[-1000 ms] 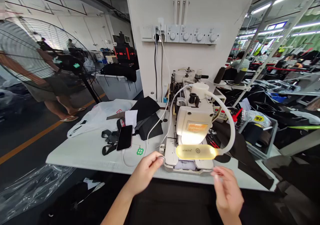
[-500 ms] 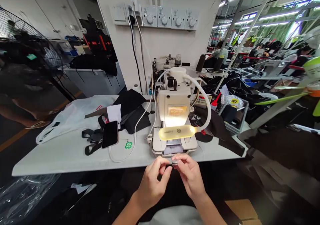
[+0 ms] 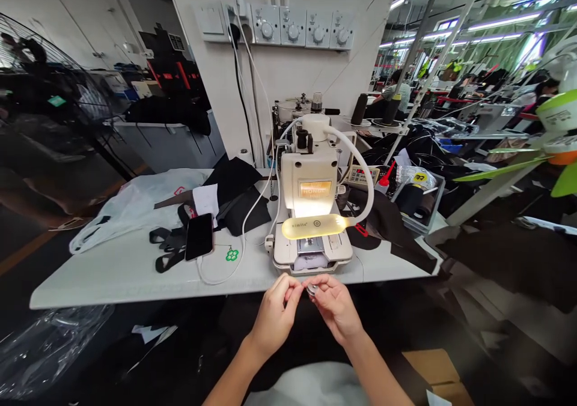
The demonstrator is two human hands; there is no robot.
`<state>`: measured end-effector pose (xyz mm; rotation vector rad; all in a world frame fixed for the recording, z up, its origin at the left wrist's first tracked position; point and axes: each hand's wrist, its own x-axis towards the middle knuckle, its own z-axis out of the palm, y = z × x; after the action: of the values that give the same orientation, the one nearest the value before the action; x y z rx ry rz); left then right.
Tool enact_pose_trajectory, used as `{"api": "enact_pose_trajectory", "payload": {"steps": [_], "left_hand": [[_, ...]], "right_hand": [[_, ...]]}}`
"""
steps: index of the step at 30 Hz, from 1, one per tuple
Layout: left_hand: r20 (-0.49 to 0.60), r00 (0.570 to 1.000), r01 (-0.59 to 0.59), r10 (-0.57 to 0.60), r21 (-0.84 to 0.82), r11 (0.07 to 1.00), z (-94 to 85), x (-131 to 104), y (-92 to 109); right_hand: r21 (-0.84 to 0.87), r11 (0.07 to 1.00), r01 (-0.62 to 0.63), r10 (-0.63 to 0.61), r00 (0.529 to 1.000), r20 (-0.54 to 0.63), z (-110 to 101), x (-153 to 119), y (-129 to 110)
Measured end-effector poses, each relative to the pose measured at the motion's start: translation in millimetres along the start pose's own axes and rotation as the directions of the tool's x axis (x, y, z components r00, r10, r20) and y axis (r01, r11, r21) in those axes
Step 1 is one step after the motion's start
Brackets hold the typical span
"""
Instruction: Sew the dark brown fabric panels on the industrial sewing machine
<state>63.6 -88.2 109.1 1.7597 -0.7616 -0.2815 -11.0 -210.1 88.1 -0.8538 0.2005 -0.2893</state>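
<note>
My right hand (image 3: 337, 311) pinches a small round metal bobbin-like part (image 3: 311, 289) between thumb and fingers. Close beside it, my left hand (image 3: 276, 313) has thumb and index finger pressed together near the part's left side; whatever lies between them is too small to make out. Both hands are held just in front of the table edge, below a white sewing machine (image 3: 311, 181). A lit yellow lamp (image 3: 315, 227) on a white bent neck hangs over the machine's bed.
On the white table (image 3: 148, 280) to the left lie a phone (image 3: 199, 236), black straps, dark fabric (image 3: 246, 211), a green flower-shaped charm (image 3: 232, 254) and a plastic bag (image 3: 130, 208). At right are dark cloth and a grey bin (image 3: 421, 220) with spools.
My left thumb and index finger have closed together. The metal part has tilted in my right hand, showing more of its round face. The view has shifted slightly.
</note>
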Motion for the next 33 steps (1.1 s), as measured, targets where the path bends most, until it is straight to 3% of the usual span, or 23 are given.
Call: {"api": "enact_pose_trajectory", "payload": {"steps": [6, 11, 16, 21, 24, 28, 33], "left_hand": [[-0.087, 0.992, 0.094, -0.090, 0.036, 0.995, 10.8, -4, -36], [-0.127, 0.979, 0.162, -0.160, 0.003, 0.987, 15.9, -27, -65], [-0.180, 0.966, 0.181, -0.188, -0.051, 0.982, 5.0, -51, -78], [-0.220, 0.956, 0.166, -0.192, -0.128, 0.978, -2.0, -58, -82], [-0.142, 0.977, 0.129, -0.160, -0.206, 0.970, 10.4, -60, -79], [-0.067, 0.989, 0.110, -0.133, -0.271, 0.956, 31.9, -66, -79], [-0.026, 0.986, 0.152, -0.167, -0.294, 0.944, 42.2, -72, -89]], "right_hand": [[-0.013, 0.999, -0.037, 0.037, 0.999, -0.009, -16, 2, 16], [-0.200, 0.971, 0.130, -0.151, 0.984, -0.091, -22, 13, 27], [-0.323, 0.932, 0.166, -0.201, 0.976, -0.078, -24, 15, 29], [-0.456, 0.875, 0.163, -0.177, 0.984, 0.013, -26, -2, 30], [-0.600, 0.779, 0.182, -0.150, 0.983, 0.104, -24, -16, 35], [-0.802, 0.508, 0.314, -0.165, 0.949, 0.268, -22, -33, 45], [-0.842, 0.428, 0.329, -0.155, 0.944, 0.290, -32, -45, 53]]}}
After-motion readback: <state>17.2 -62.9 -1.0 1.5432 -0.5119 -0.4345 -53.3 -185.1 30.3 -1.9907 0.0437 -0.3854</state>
